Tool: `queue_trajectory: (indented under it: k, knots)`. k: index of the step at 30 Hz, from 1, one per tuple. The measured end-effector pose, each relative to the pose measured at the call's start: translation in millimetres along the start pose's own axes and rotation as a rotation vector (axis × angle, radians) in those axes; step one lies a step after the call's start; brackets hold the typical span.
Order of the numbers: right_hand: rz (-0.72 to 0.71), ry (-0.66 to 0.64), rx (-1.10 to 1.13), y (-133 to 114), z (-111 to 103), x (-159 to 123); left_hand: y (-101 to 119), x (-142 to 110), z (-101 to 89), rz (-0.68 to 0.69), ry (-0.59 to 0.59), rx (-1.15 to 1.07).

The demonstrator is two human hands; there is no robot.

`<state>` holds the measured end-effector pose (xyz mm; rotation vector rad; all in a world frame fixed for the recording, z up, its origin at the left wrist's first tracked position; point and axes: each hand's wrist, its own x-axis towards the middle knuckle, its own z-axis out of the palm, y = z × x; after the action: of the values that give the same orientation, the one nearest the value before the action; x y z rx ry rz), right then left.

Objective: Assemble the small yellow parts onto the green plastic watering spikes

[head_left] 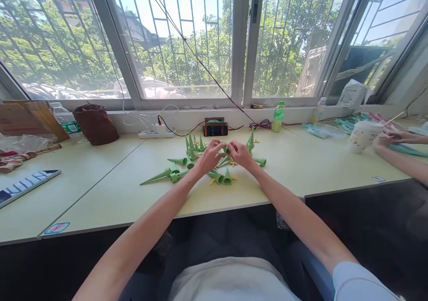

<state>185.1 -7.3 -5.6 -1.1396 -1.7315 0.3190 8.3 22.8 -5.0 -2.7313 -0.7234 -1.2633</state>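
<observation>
My left hand (211, 155) and my right hand (240, 154) meet over the table, fingers closed on a small green plastic piece (226, 149). It looks like one of the hollow cone-shaped spikes, mostly covered by my fingers. Several more such spikes lie around my hands: a long one (157, 176) points left, and one (227, 177) shows its open end toward me. Others stand upright behind my left hand, like this green spike (191, 146), and one upright spike (250, 141) is beyond my right hand. Small yellow cross-shaped plastic parts (233, 162) are scattered among them.
A phone (216, 129) leans at the window sill, left of a green bottle (277, 117). A power strip (156, 131), brown bag (95, 123) and flat boxed item (28, 185) are leftward. At right, a co-worker's hands (388, 139) work near a white cup (363, 137).
</observation>
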Motion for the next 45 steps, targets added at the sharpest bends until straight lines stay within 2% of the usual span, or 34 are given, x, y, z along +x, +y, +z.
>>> queue_trajectory:
  k: [5, 7, 20, 23, 28, 32, 36, 45]
  knots:
    - [-0.009, 0.039, 0.083, 2, 1, 1, 1, -1, 9.6, -0.162, 0.118, -0.080]
    - [-0.014, 0.036, 0.087, 3, 2, 1, 3, -1, 11.6, -0.190, 0.101, -0.130]
    - [-0.035, -0.057, -0.018, 3, 1, -1, 5, -2, 16.7, -0.181, 0.093, -0.141]
    - [-0.060, -0.027, -0.046, 5, 1, 1, 5, -2, 15.9, -0.193, 0.103, -0.129]
    - [0.016, 0.056, -0.187, 15, -2, 5, 5, -3, 15.2, -0.236, 0.136, -0.129]
    - [0.074, -0.065, -0.314, 19, -7, 5, 4, -3, 15.6, -0.234, 0.141, -0.137]
    - [0.042, -0.226, -0.351, 17, -8, 3, 6, -2, 15.4, -0.244, 0.118, -0.104]
    - [-0.057, -0.382, -0.331, 11, -10, 0, 12, -2, 14.2, -0.243, 0.097, -0.089]
